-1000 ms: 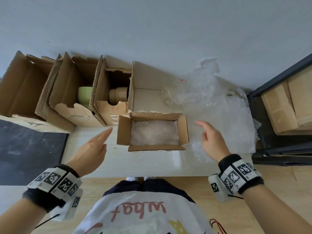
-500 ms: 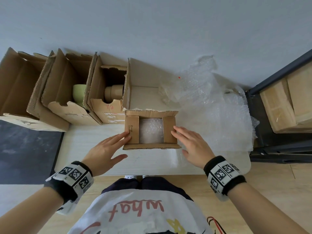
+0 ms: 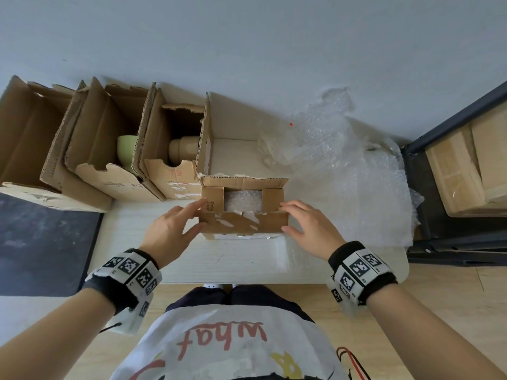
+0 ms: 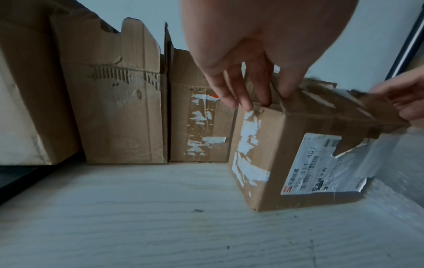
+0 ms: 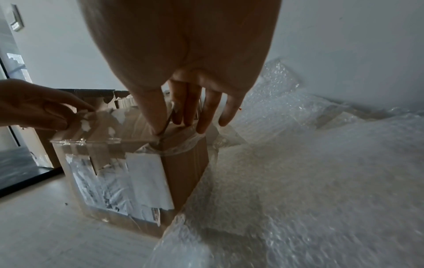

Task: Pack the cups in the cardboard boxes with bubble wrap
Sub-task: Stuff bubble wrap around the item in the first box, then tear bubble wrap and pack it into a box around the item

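Note:
A small cardboard box (image 3: 241, 226) stands on the white table (image 3: 219, 261), with a bubble-wrapped bundle (image 3: 242, 200) showing through the gap on top. Its two side flaps are folded in and the near flap stands raised. My left hand (image 3: 201, 215) pinches the near flap's left corner, fingers over the left side flap (image 4: 263, 98). My right hand (image 3: 284, 217) pinches the right corner, thumb on the flap's outer face (image 5: 174, 125). A green cup (image 3: 126, 149) and a beige cup (image 3: 182, 149) sit in open boxes behind, to the left.
A crumpled bubble wrap sheet (image 3: 356, 182) covers the table's right half, up against the small box. Three taller open boxes (image 3: 27, 138) line the back left. A dark metal shelf (image 3: 439, 231) stands to the right, and a black surface (image 3: 41, 242) borders the table's left edge.
Both hands came in from the sides, folded the two side flaps over the wrapped bundle, and now lift the near flap up over the opening.

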`<state>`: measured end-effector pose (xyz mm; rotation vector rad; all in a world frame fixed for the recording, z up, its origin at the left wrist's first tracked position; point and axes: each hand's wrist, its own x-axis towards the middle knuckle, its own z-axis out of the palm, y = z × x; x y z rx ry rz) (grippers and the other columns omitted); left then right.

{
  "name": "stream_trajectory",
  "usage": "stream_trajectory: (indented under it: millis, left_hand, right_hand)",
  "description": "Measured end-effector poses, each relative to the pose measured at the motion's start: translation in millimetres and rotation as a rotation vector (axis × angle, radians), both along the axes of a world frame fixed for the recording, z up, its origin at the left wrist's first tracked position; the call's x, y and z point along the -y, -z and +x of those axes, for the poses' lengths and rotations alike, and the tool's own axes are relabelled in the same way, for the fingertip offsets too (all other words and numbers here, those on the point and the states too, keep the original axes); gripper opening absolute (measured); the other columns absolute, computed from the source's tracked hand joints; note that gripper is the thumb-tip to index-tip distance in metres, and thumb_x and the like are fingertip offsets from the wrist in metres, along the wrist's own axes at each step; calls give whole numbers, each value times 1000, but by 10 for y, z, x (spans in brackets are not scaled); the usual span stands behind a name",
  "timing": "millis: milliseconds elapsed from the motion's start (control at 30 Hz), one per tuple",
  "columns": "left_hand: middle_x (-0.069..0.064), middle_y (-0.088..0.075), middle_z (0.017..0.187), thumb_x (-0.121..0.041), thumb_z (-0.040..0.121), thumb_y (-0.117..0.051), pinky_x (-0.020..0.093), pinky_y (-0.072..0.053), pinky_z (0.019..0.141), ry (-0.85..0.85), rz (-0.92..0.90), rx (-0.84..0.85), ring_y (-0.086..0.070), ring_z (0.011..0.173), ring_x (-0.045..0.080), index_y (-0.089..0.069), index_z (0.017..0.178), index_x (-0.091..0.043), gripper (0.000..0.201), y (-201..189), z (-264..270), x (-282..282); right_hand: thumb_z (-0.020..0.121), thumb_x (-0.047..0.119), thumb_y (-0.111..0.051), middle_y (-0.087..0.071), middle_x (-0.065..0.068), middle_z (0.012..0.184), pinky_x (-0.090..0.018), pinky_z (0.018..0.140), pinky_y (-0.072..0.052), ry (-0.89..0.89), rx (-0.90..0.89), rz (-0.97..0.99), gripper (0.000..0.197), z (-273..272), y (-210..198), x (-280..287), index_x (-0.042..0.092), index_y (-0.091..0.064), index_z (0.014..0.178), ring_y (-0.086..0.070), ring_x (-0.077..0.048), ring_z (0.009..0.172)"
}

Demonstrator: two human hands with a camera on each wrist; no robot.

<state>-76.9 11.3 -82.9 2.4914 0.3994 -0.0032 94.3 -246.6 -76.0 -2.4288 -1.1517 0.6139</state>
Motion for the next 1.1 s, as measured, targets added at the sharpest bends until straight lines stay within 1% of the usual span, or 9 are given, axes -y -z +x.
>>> stream_trajectory:
  millis: [233, 367, 467, 533, 600, 667, 767, 900, 1100]
  left_hand:
    - [9, -68, 88, -19, 79, -75, 44, -55, 65, -67, -16, 31, -64, 76, 26, -67, 112, -12, 34, 44, 64, -11]
    - [6, -66, 106, -23, 74, -78, 40, -57, 67, -77, -28, 41, -61, 81, 18, -60, 121, -10, 52, 76, 69, -4]
    - [4, -56, 124, -31, 71, -79, 42, -55, 74, -175, -73, -4, -56, 92, 16, -41, 138, -15, 78, 111, 68, -33]
    - [6, -50, 130, -30, 70, -81, 44, -55, 75, -177, -77, -8, -56, 99, 19, -30, 144, -18, 90, 105, 87, -49]
    - [9, -47, 135, -26, 68, -83, 47, -54, 79, -130, -26, -6, -54, 110, 26, -23, 147, -20, 99, 76, 122, -57]
    - [12, -47, 135, -23, 64, -85, 49, -53, 82, -65, 73, 11, -50, 115, 32, -24, 147, -18, 103, 31, 151, -68]
    - [14, -49, 134, -22, 62, -87, 48, -51, 83, 6, 160, 24, -50, 111, 35, -31, 146, -14, 101, -28, 176, -73]
    - [15, -44, 142, -22, 69, -82, 54, -45, 96, 70, 202, -9, -44, 125, 39, -45, 139, -16, 80, -34, 166, -69]
    - [7, -21, 156, -30, 90, -61, 49, -36, 105, 34, 112, -138, -23, 142, 29, -43, 140, -32, 53, 50, 142, 29]
  right_hand:
    - [84, 17, -70, -54, 2, 125, -29, 99, -42, 15, 0, 40, 47, 62, -3, -41, 13, -54, 128, -54, -16, 113]
    - [79, 20, -75, -51, 1, 129, -36, 101, -43, 40, 6, -1, 59, 81, -7, -71, 15, -49, 131, -52, -18, 116]
    - [70, 24, -82, -43, -6, 127, -36, 97, -44, 113, 80, -25, 76, 88, -15, -107, 11, -38, 131, -49, -22, 114]
    - [64, 25, -86, -35, -10, 134, -36, 103, -40, 142, 113, -11, 98, 104, -16, -122, 10, -26, 140, -41, -25, 123]
    - [63, 22, -87, -17, -12, 150, -38, 109, -29, 149, 83, -3, 122, 117, -16, -135, 19, -2, 150, -24, -25, 138]
    - [64, 20, -86, -6, -7, 157, -38, 110, -25, 128, 49, -13, 130, 128, -14, -145, 29, 11, 150, -15, -22, 143]
    - [71, 21, -82, -19, -3, 156, -35, 114, -26, 54, 47, -25, 114, 127, -8, -121, 24, -2, 152, -21, -17, 142]
    - [82, 21, -71, -28, -2, 152, -37, 112, -32, -48, 123, -15, 77, 77, 30, -43, 17, -29, 147, -27, -18, 140]
    - [100, 24, -43, -8, 1, 160, -33, 112, -32, -73, 105, -18, 55, -95, 183, 106, 23, -21, 151, -19, -16, 144]
